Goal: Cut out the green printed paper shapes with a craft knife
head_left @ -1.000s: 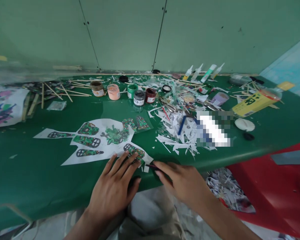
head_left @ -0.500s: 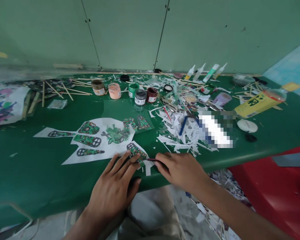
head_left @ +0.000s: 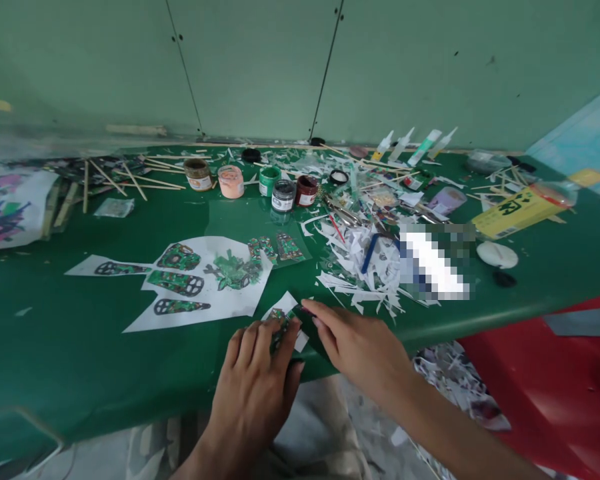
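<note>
My left hand (head_left: 260, 377) presses its bent fingertips down on a small paper cutout (head_left: 289, 301) printed with a green and brown mosaic pattern. Its fingers are not closed around the paper and partly cover the print; the thumb lies lower, apart. On the cutout's right side, my right hand (head_left: 363, 340) pinches a thin dark pen-shaped tool (head_left: 305, 309), mostly hidden by the fingers, with its tip at the paper's edge. Left of both hands lies a larger white sheet (head_left: 230, 303) with several similar patterned shapes and a green paint smear. Just behind is a clear plastic sheet (head_left: 300, 255) with patterned pieces.
Open paint jars (head_left: 283, 195) stand behind the sheets on the green tabletop (head_left: 70, 360). White paper scraps (head_left: 355, 283) are heaped at right, near a blue-handled tool (head_left: 371, 252). Farther back are glue bottles (head_left: 424, 148), thin sticks (head_left: 153, 185) and a yellow-labelled bottle (head_left: 520, 208).
The cutout has turned and shifted slightly right. My left hand has moved right with its fingers drawn closer together. My right hand's tool has moved up along the paper's edge.
</note>
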A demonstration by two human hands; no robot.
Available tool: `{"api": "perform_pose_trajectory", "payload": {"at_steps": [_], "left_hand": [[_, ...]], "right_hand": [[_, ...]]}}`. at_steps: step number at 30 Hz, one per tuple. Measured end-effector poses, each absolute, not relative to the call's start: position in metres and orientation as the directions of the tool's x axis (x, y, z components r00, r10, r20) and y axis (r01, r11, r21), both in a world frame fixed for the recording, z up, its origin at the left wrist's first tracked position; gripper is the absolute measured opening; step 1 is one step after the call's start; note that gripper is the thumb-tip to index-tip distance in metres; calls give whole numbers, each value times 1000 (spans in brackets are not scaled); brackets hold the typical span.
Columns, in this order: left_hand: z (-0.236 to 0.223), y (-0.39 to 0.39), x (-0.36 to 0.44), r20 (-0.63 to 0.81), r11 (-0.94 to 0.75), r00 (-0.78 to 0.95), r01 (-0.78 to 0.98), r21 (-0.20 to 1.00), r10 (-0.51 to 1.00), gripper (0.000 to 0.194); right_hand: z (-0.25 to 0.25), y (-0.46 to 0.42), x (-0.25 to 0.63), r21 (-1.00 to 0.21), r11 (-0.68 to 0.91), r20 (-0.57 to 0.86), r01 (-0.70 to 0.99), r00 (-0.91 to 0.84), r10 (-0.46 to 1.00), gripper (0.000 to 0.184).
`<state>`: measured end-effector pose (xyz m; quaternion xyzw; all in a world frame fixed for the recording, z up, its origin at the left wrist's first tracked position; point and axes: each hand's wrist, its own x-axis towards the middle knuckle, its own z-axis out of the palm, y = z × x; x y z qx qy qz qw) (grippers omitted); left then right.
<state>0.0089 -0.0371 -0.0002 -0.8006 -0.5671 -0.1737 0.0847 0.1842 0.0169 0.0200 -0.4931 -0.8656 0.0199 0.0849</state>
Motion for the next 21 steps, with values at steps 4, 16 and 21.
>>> {"api": "perform_pose_trajectory", "payload": {"at_steps": [4,16,21], "left_hand": [[-8,-40,9,417,-354,297,933,65,859,39],[-11,-43,9,446,-335,257,936,104,858,40],[-13,-44,9,446,-327,248,939,107,860,40]], "right_hand": [[18,8,176,-72,510,138,857,-498,856,45],[18,5,169,-16,510,152,860,-502,851,48],[17,5,168,-7,518,151,855,-511,846,48]]}}
